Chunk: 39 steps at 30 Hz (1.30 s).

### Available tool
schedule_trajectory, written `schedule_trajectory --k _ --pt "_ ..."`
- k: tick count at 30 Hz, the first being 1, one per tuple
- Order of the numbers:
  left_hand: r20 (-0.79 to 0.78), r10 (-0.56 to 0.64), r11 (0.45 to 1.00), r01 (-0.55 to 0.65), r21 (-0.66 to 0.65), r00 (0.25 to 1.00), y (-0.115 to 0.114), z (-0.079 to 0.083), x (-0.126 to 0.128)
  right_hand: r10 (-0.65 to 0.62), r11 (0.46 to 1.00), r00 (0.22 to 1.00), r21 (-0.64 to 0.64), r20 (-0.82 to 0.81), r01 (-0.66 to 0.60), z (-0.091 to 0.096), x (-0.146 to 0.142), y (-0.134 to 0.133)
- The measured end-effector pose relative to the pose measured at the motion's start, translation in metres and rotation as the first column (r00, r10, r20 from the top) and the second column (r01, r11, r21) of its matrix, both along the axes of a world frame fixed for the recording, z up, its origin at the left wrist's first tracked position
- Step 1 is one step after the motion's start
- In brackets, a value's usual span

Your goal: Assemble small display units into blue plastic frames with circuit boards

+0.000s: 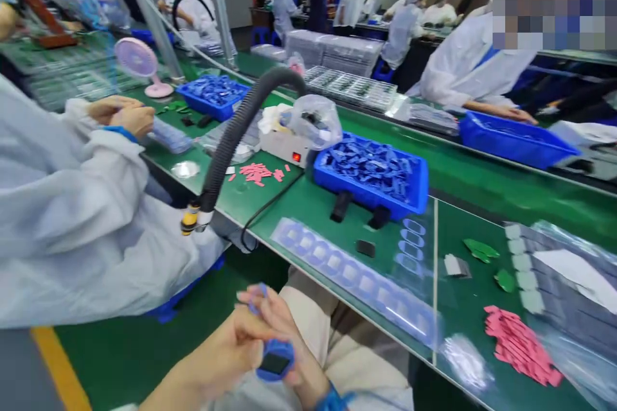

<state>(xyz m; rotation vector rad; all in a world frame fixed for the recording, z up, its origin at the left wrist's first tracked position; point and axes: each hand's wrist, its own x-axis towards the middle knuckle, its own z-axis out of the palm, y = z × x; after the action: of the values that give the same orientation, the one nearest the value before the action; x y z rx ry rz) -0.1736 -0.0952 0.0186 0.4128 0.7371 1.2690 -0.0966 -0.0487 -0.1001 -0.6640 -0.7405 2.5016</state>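
The left hand has its fingers grasping one blue disc with a single dark square on its face, held above the lap and off the edge of the bench. The right hand is just behind it, one blue band at its wrist; blur and overlap mean I cannot tell whether its fingers grip anything.

On the bench ahead is one blue tray heaped with blue pieces, too many to count. Two black strips lie at its near edge, and one dark square piece nearer the lap. Beside one long clear strip is a column of four rings. To the right lie two green pieces. Two pink piles show, one at each side. One black hose arches on the left.
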Motion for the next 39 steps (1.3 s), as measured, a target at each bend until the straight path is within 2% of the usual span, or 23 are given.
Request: schedule_trajectory --k 1,2,4,5,7,10,14,17,20,24,27,29,31,36,39 --pt "0.008 0.091 0.990 -0.090 -0.109 0.996 -0.019 -0.010 -0.010 0.026 0.999 0.999 -0.045 -0.035 -0.028 -0.005 -0.026 0.002" --pt "-0.001 0.200 0.958 -0.196 -0.209 0.980 -0.037 -0.019 -0.021 0.042 0.995 0.997 -0.086 -0.065 -0.047 -0.011 -0.051 0.004" --pt "-0.012 0.395 0.854 -0.372 -0.363 0.919 -0.068 -0.035 -0.041 0.079 0.983 0.989 -0.156 -0.124 -0.098 -0.019 -0.098 0.005" --pt "-0.014 0.480 0.798 -0.443 -0.409 0.877 -0.080 -0.042 -0.051 0.089 0.976 0.985 -0.185 -0.150 -0.117 -0.022 -0.118 0.005" --pt "-0.026 0.582 0.722 -0.532 -0.443 0.813 -0.100 -0.054 -0.073 0.101 0.962 0.974 -0.229 -0.200 -0.147 -0.025 -0.148 0.004" --pt "-0.064 0.675 0.640 -0.627 -0.444 0.735 -0.118 -0.063 -0.109 0.117 0.945 0.958 -0.267 -0.262 -0.188 -0.021 -0.171 0.002" --pt "-0.107 0.769 0.542 -0.731 -0.415 0.631 -0.119 -0.064 -0.152 0.169 0.925 0.938 -0.281 -0.301 -0.257 -0.016 -0.178 -0.003" --pt "-0.109 0.784 0.531 -0.752 -0.391 0.611 -0.104 -0.061 -0.174 0.187 0.918 0.936 -0.286 -0.299 -0.275 -0.021 -0.172 -0.008" --pt "-0.096 0.767 0.566 -0.740 -0.364 0.634 -0.073 -0.065 -0.183 0.167 0.925 0.946 -0.288 -0.276 -0.248 -0.036 -0.161 -0.008" --pt "-0.069 0.697 0.642 -0.664 -0.383 0.714 -0.025 -0.084 -0.173 0.095 0.945 0.968 -0.285 -0.232 -0.161 -0.062 -0.144 0.002" --pt "-0.039 0.620 0.696 -0.571 -0.435 0.784 -0.007 -0.098 -0.156 0.029 0.956 0.979 -0.281 -0.203 -0.087 -0.072 -0.139 0.012" --pt "-0.032 0.589 0.708 -0.535 -0.462 0.807 -0.012 -0.100 -0.147 0.001 0.959 0.981 -0.276 -0.195 -0.056 -0.069 -0.141 0.016" --pt "-0.045 0.595 0.694 -0.540 -0.476 0.803 -0.029 -0.098 -0.143 0.008 0.960 0.979 -0.271 -0.205 -0.065 -0.058 -0.148 0.017" --pt "-0.131 0.707 0.581 -0.676 -0.453 0.695 -0.086 -0.081 -0.161 0.148 0.945 0.954 -0.249 -0.262 -0.215 -0.023 -0.170 0.009" --pt "-0.164 0.779 0.513 -0.766 -0.387 0.605 -0.094 -0.071 -0.176 0.252 0.923 0.935 -0.227 -0.251 -0.310 -0.018 -0.168 -0.003"
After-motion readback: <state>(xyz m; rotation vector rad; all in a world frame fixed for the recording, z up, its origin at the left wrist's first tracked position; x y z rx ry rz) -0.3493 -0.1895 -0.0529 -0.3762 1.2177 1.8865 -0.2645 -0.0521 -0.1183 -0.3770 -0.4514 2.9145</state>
